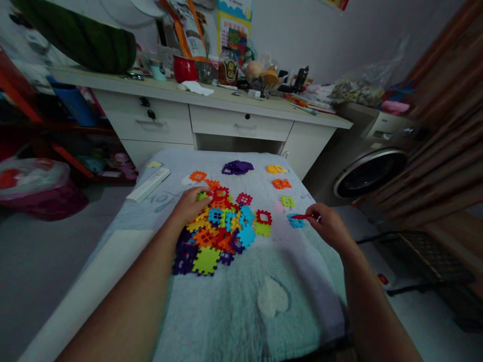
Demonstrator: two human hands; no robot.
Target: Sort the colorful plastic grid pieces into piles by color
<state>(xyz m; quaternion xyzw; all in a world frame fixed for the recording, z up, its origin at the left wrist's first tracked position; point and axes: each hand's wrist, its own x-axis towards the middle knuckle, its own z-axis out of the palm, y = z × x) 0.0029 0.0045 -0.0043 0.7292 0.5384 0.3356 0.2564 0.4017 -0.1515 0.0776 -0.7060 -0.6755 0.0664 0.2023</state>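
My right hand (329,225) pinches a red plastic interlocking tile (301,216), seen nearly edge-on above a blue tile (297,222) on the cloth. At the upper left of a mixed pile of interlocking tiles (222,231), my left hand (191,205) has thumb and fingers closed about a green tile (202,196), partly hidden by the fingers. Yellow, orange, red, blue, green and purple pieces overlap in the pile. Beyond it lies a purple heap (237,167). Along the right stand small groups: yellow (276,169), orange (281,184) and green (287,201).
A pale patterned cloth (241,311) covers the table. On its left lies a long white box (149,185). Behind stands a white desk (241,123) bearing a watermelon (86,42), jars and a red pot (184,69). A washing machine (372,151) is at right.
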